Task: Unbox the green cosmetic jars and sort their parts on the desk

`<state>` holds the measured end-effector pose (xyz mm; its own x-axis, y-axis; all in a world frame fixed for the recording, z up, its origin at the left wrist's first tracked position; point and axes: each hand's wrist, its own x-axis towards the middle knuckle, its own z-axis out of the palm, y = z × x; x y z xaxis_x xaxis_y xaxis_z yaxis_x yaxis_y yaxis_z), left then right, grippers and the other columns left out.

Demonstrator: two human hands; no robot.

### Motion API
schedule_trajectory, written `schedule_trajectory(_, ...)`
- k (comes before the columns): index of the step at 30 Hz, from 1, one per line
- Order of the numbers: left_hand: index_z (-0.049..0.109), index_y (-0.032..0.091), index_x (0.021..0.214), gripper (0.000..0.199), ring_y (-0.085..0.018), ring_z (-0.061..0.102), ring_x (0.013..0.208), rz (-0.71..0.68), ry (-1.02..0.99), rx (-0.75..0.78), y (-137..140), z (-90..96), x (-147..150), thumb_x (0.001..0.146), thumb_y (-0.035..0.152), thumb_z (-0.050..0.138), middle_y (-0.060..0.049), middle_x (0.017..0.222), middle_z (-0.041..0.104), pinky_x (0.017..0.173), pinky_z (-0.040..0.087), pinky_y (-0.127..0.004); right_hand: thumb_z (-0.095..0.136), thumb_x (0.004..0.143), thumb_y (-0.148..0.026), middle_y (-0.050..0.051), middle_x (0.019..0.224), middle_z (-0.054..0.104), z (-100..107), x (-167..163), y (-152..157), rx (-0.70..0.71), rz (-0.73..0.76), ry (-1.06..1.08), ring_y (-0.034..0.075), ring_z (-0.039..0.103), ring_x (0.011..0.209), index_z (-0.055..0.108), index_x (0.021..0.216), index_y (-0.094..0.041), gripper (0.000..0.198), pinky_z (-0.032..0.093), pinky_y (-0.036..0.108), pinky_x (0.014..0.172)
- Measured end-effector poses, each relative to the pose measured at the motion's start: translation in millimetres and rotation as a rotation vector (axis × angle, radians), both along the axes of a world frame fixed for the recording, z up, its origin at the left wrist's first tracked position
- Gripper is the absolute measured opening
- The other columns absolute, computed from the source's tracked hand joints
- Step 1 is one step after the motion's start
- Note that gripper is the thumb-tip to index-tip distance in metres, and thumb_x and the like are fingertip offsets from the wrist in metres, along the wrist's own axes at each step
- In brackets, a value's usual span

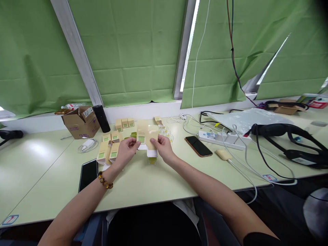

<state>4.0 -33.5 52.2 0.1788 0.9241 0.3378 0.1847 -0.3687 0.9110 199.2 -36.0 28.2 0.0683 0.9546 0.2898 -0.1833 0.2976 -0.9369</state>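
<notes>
An opened pale carton [143,132] is held above the counter [133,188]

I stand in the room and I see a person sitting at the counter. The left hand [128,149] pinches the left side of the carton, with the thumb on its front. The right hand [164,147] holds the other side in the same manner, so the hands are close together, only the carton between them. The carton is spread, with white flaps at its lower edge. Just under it, a small green-and-clear item [152,160] is partly visible.

To the left of the hands, several open boxes [103,150] stand near a dark phone [88,175]. Behind, small closed boxes [124,123] form a row, and near the wall are a cardboard box [81,123] and a black cylinder [101,118]. Small clear pieces [167,133] lie behind the right hand. Farther to the right there are a second phone [199,146] and a white power strip [221,139] with cables.
</notes>
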Motion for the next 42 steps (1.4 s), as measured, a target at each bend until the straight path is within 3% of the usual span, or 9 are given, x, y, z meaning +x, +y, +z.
schedule_trajectory(4,0.069,0.018,0.071,0.035,-0.016,0.060,0.054,-0.049,0.092,-0.067,5.3,3.8,-4.4,0.083,0.050,0.076,-0.006,0.064,0.071,0.049,0.044,-0.025,0.084,0.072,-0.061,0.005,0.087,0.076,3.0,3.5,2.3,-0.011,0.015,0.007,0.025,0.069,0.083,0.072,0.090,-0.023,0.044,0.057,0.037,0.071)
schedule_trajectory(7,0.068,0.018,0.071,0.034,-0.015,0.057,0.050,-0.019,0.048,-0.114,24.6,9.6,-7.5,0.081,0.050,0.075,-0.006,0.062,0.070,0.047,0.042,-0.025,0.082,0.074,-0.061,0.003,0.086,0.071,4.4,5.9,3.7,-0.038,0.012,0.025,0.020,0.066,0.075,0.068,0.100,-0.024,0.048,0.051,0.030,0.056)
schedule_trajectory(11,0.067,0.018,0.069,0.028,-0.015,0.060,0.053,0.134,0.126,-0.183,73.8,26.3,-3.6,0.084,0.042,0.070,-0.008,0.070,0.073,0.047,0.041,-0.026,0.082,0.075,-0.053,0.002,0.088,0.070,11.0,16.7,2.8,-0.035,-0.079,0.019,0.016,0.064,0.069,0.064,0.106,-0.024,0.045,0.042,0.025,0.050)
schedule_trajectory(16,0.066,0.015,0.063,0.029,-0.013,0.055,0.051,0.278,0.247,-0.168,145.2,44.3,20.7,0.086,0.032,0.070,-0.012,0.070,0.073,0.051,0.041,-0.028,0.073,0.084,-0.048,0.001,0.071,0.068,14.9,32.1,-8.3,0.051,-0.039,-0.134,0.015,0.058,0.062,0.067,0.088,-0.022,0.027,0.043,0.029,0.056)
schedule_trajectory(22,0.068,0.014,0.062,0.023,-0.023,0.069,0.065,0.429,0.397,-0.225,202.8,32.1,57.1,0.079,0.024,0.079,-0.015,0.068,0.073,0.065,0.053,-0.034,0.069,0.088,-0.048,0.002,0.067,0.067,-1.4,38.0,-17.1,0.051,-0.023,-0.338,0.015,0.057,0.060,0.067,0.080,-0.020,0.029,0.045,0.029,0.058)
schedule_trajectory(28,0.074,0.012,0.070,0.021,-0.027,0.076,0.076,0.482,0.480,-0.242,221.3,-2.6,79.3,0.086,0.026,0.075,-0.016,0.072,0.076,0.071,0.057,-0.032,0.067,0.089,-0.043,0.001,0.066,0.067,-2.5,29.3,-20.5,0.065,0.051,-0.407,0.014,0.055,0.058,0.067,0.083,-0.021,0.023,0.045,0.027,0.057)
schedule_trajectory(33,0.077,0.009,0.090,0.029,-0.026,0.076,0.073,0.451,0.552,-0.205,230.6,-15.2,88.8,0.092,0.037,0.072,-0.016,0.078,0.077,0.069,0.058,-0.031,0.065,0.090,-0.038,0.001,0.067,0.069,-2.5,26.2,-21.5,0.071,0.059,-0.434,0.014,0.057,0.059,0.067,0.084,-0.020,0.019,0.046,0.027,0.058)
schedule_trajectory(37,0.075,0.009,0.109,0.031,-0.031,0.076,0.098,0.422,0.683,-0.108,234.1,-16.8,87.2,0.088,0.033,0.075,-0.019,0.097,0.078,0.081,0.058,-0.035,0.064,0.090,-0.035,0.001,0.066,0.069,-3.7,26.9,-22.9,0.070,0.061,-0.443,0.014,0.059,0.060,0.068,0.085,-0.020,0.016,0.045,0.026,0.059)
schedule_trajectory(42,0.073,0.015,0.120,0.035,-0.035,0.062,0.129,0.314,0.878,0.056,228.7,-17.4,80.5,0.085,0.020,0.071,-0.019,0.125,0.074,0.104,0.051,-0.041,0.061,0.092,-0.028,0.001,0.070,0.073,-3.9,25.9,-26.8,0.094,0.045,-0.498,0.014,0.061,0.062,0.068,0.086,-0.020,0.012,0.044,0.026,0.060)
